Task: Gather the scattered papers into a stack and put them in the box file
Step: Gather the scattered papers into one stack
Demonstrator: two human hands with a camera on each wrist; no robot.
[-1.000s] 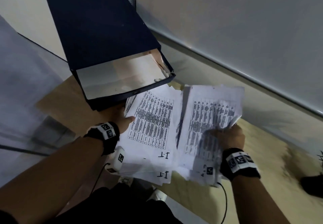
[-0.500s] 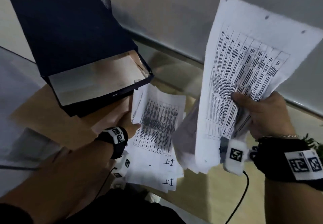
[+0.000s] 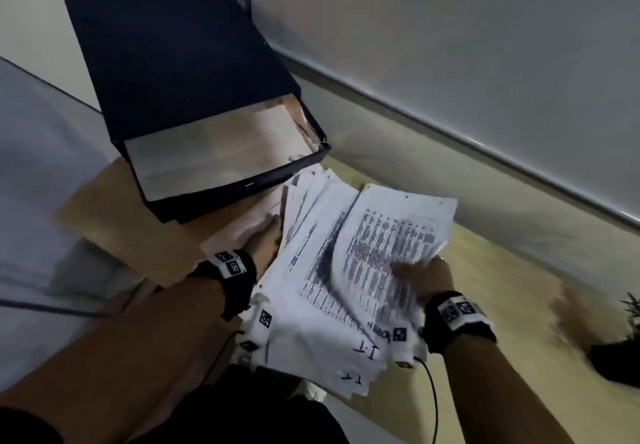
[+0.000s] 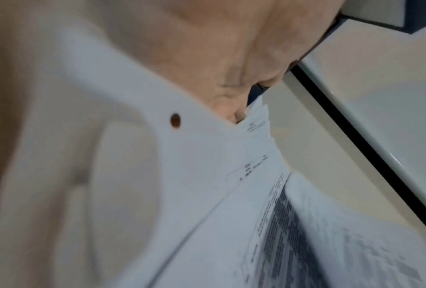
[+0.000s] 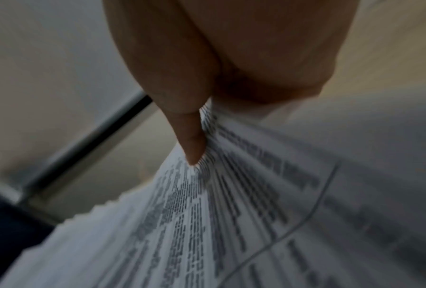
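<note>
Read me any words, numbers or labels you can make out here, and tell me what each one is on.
"I.T", handwritten, on the near edge of the papers.
"I.T" again on a lower sheet.
Printed tables on the papers: too blurred to read.
Square coded tags on the wristbands: patterns, no text.
Box file: no visible label.

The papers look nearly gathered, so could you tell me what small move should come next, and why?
Probably square the papers into one stack before lifting. The sheets lie fanned with uneven edges; the right hand pinches the top sheets, the left hand rests at the pile's left edge, and the box file lies open just beyond them.
</note>
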